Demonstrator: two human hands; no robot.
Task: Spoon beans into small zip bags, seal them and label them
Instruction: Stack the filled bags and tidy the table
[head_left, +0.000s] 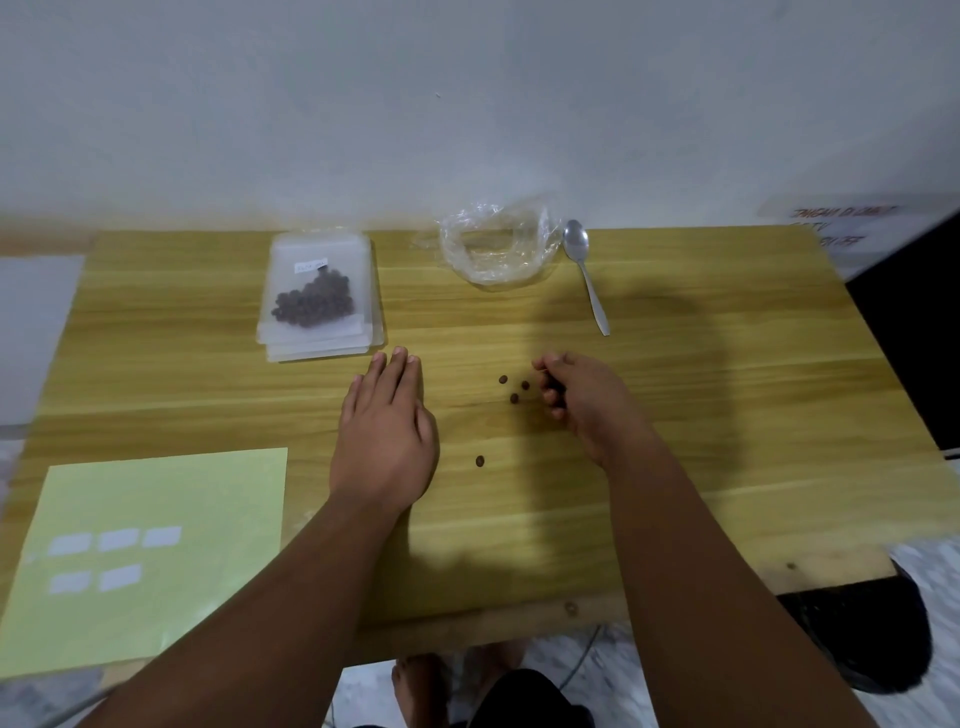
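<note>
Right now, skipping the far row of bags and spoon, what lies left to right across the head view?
Label sheet → left hand → loose beans → right hand.

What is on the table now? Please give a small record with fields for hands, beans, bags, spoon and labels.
left hand: flat on the table, fingers straight, holding nothing
right hand: fingers curled, apparently pinching a bean
loose beans: four on the table, three by the right hand
filled bag: labelled, lying on a stack of bags
clear plastic: crumpled, at the far edge
spoon: empty, right of the clear plastic
label sheet: near left, five white labels
</note>
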